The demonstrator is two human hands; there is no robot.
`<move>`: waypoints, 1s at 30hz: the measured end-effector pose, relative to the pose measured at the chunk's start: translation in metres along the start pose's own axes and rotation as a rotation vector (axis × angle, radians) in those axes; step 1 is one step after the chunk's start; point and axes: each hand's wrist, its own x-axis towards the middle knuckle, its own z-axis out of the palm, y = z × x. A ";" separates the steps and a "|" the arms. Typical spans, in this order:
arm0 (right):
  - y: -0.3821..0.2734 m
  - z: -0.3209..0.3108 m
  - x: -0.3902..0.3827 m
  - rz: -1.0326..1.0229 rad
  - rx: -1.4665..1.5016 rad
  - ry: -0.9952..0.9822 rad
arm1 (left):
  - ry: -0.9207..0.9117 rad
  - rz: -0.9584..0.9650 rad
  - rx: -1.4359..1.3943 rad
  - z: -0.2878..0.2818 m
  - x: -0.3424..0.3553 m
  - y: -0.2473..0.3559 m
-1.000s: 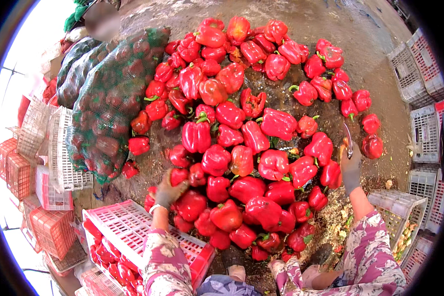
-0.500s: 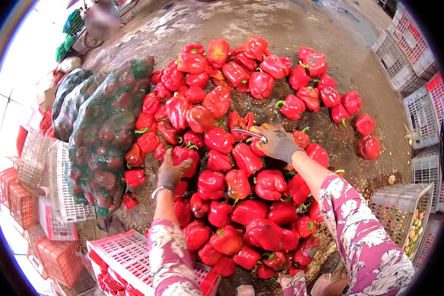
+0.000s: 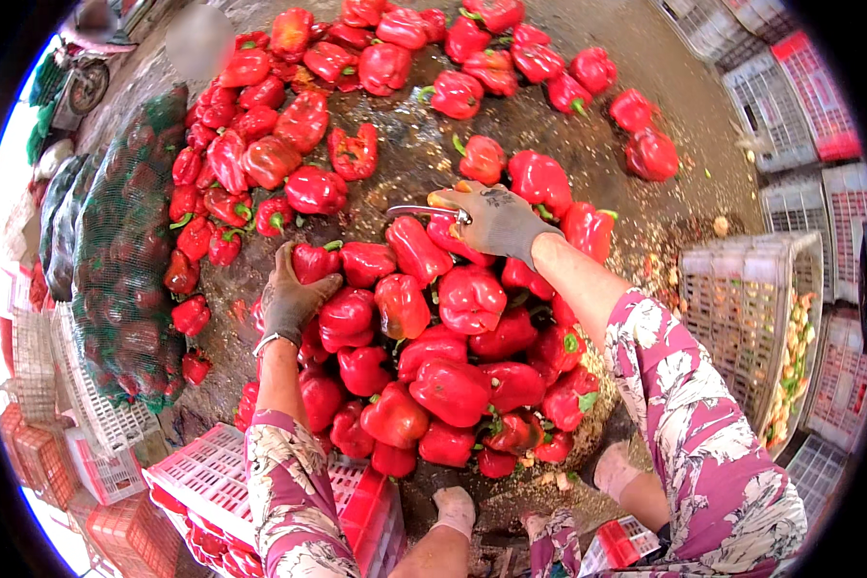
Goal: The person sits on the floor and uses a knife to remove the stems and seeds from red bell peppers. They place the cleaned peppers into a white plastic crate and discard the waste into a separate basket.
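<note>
A big pile of red bell peppers (image 3: 453, 318) lies on the wet ground in front of me. My gloved left hand (image 3: 292, 299) is closed around one red pepper (image 3: 315, 260) at the pile's left edge. My gloved right hand (image 3: 496, 220) reaches over the pile and grips a small metal knife (image 3: 419, 210) whose blade points left, just above a long pepper (image 3: 416, 250). Both sleeves are pink with flowers.
A green net sack of peppers (image 3: 125, 270) lies on the left. A pink crate (image 3: 212, 482) sits near my left knee, a grey crate (image 3: 742, 318) with pepper scraps at right. More crates (image 3: 790, 96) stand at the back right. A motorbike (image 3: 77, 77) is far left.
My view has moved closer to the pile. My left hand has closed on a pepper at the pile's left edge. My right hand came from the far right to the middle with the knife.
</note>
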 end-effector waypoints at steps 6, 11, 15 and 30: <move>0.003 -0.029 -0.069 0.153 0.378 0.463 | 0.285 0.083 0.052 0.008 -0.044 0.004; 0.003 -0.056 -0.148 0.623 1.059 0.207 | 0.313 0.128 -0.580 -0.004 -0.075 0.029; -0.057 -0.073 -0.200 0.578 1.093 0.099 | -0.023 0.196 -1.136 -0.009 -0.126 0.067; -0.217 -0.179 -0.452 -0.143 0.815 0.410 | -0.247 0.910 -0.674 -0.119 -0.450 0.186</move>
